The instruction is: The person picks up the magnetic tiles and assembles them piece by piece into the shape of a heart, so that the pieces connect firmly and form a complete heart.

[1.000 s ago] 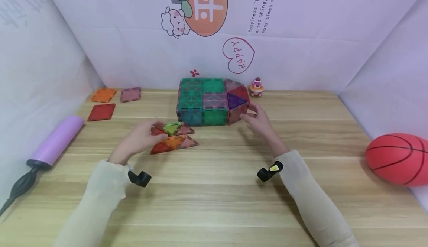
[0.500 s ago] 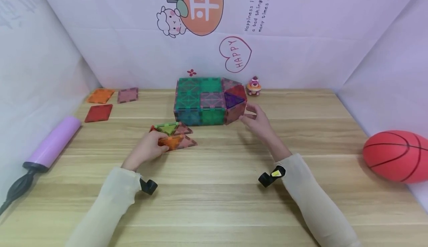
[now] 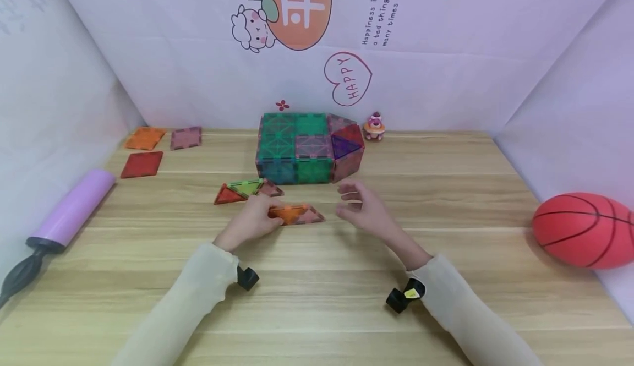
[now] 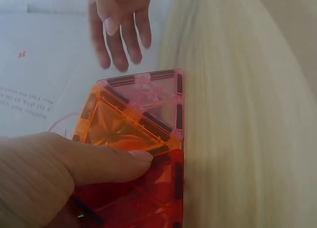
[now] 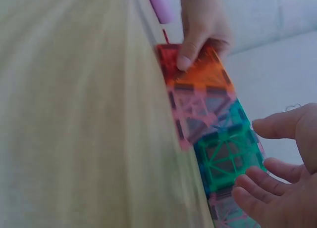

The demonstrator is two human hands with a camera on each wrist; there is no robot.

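Note:
My left hand pinches a strip of see-through magnetic tiles, made of red, orange and pink triangles. In the left wrist view the thumb presses on the strip near its orange triangle; the red end is partly covered. A second strip of magnetic tiles, red, lime and pink, stands just behind that hand. Facing the held strip's pink end, my right hand has loosely bent, spread fingers and touches nothing. Behind both hands sits a box built of magnetic tiles, mostly green, with a pointed red, purple and pink right end.
Loose orange, pink and red tiles lie at the back left. A purple hand pump lies along the left wall. A small figurine stands by the box, and a red ball is at the right.
My left hand has taken hold of the front strip and moved it right, away from the lime strip. My right hand has come off the box's pointed end and moved nearer to me.

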